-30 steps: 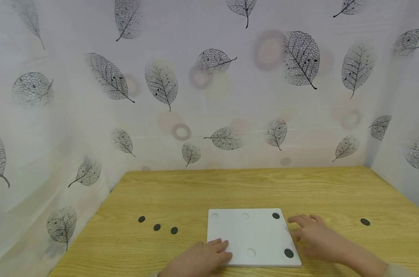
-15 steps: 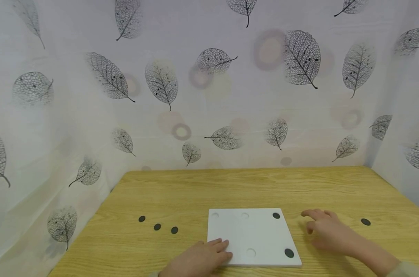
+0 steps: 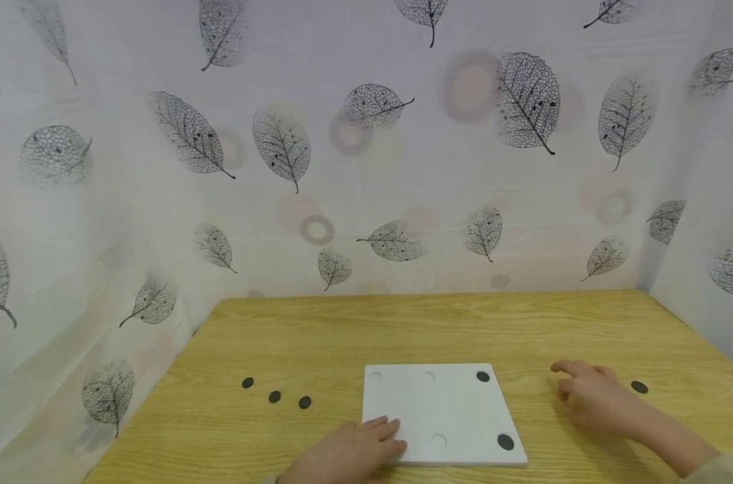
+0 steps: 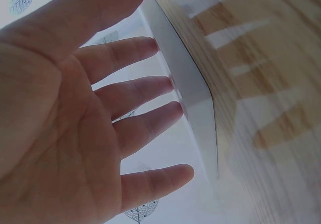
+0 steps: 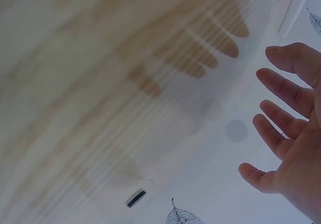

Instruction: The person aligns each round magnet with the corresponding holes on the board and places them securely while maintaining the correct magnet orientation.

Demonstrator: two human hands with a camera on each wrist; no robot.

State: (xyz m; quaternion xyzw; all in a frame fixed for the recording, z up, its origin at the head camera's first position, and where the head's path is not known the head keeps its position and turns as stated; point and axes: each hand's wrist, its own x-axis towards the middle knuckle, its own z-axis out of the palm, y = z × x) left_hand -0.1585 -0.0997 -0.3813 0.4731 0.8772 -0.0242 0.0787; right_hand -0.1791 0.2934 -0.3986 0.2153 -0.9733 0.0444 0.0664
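Observation:
A white board (image 3: 436, 410) with shallow round hollows lies on the table. Black discs fill two of them, one at its far right corner (image 3: 483, 376) and one at the near right corner (image 3: 506, 441). My left hand (image 3: 348, 452) rests with extended fingers on the board's near left corner; in the left wrist view the fingertips meet the board's edge (image 4: 185, 78). To the right of the board, my right hand (image 3: 596, 400) is over the table, fingers spread and holding nothing. Just beyond it lies a single black disc (image 3: 639, 387), also visible in the right wrist view (image 5: 136, 198).
Three more black discs lie left of the board: a far one (image 3: 248, 382), a middle one (image 3: 274, 396) and a near one (image 3: 304, 402). A leaf-patterned curtain (image 3: 391, 181) borders the wooden table (image 3: 439, 329) at the back and sides.
My right hand has moved right, from beside the board's right edge toward the lone disc. The left hand, board and discs have stayed in place.

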